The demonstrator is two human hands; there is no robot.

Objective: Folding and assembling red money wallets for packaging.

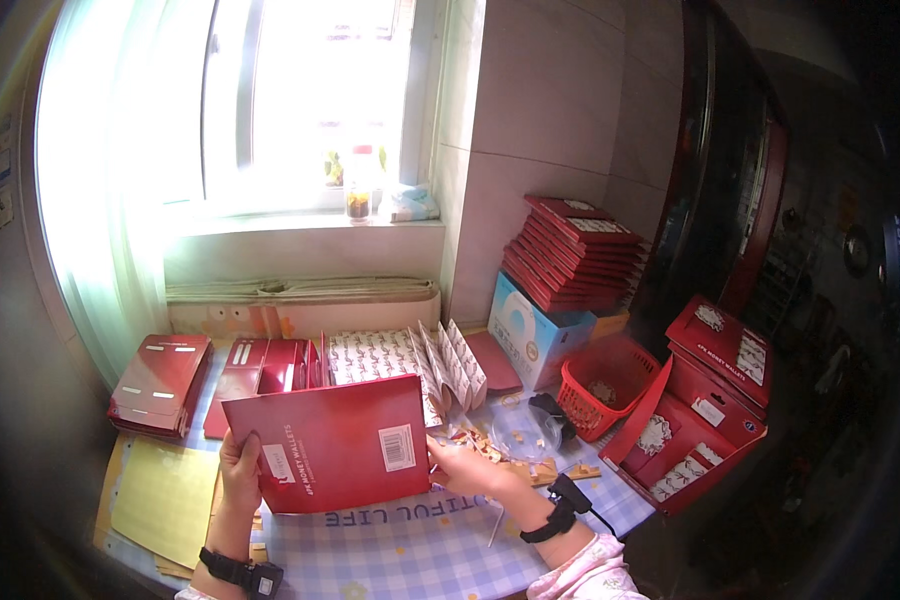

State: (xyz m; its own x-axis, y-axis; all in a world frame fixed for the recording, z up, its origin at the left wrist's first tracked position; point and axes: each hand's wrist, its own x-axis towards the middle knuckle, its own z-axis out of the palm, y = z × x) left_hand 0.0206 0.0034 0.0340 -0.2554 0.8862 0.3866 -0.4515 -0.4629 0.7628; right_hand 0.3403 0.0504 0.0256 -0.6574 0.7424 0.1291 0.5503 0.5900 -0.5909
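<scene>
A flat red printed card sleeve (345, 450), with a barcode label and white lettering, is held up over the table. My left hand (241, 469) grips its left edge, thumb on the near face. My right hand (454, 469) is at its right edge, fingers partly hidden behind it. Behind the sleeve stand folded patterned paper sheets (375, 356) and open red folders (270, 360). A stack of red die-cut folders (161, 379) lies at the left. Small tan paper pieces (487, 446) are scattered beyond my right hand.
Yellow sheets (163, 495) lie at the left on a checked tablecloth (390, 559). To the right are a red plastic basket (607, 390), a blue-white box (532, 330) below a tall stack of red packs (570, 255), and a large red carton of packs (690, 435).
</scene>
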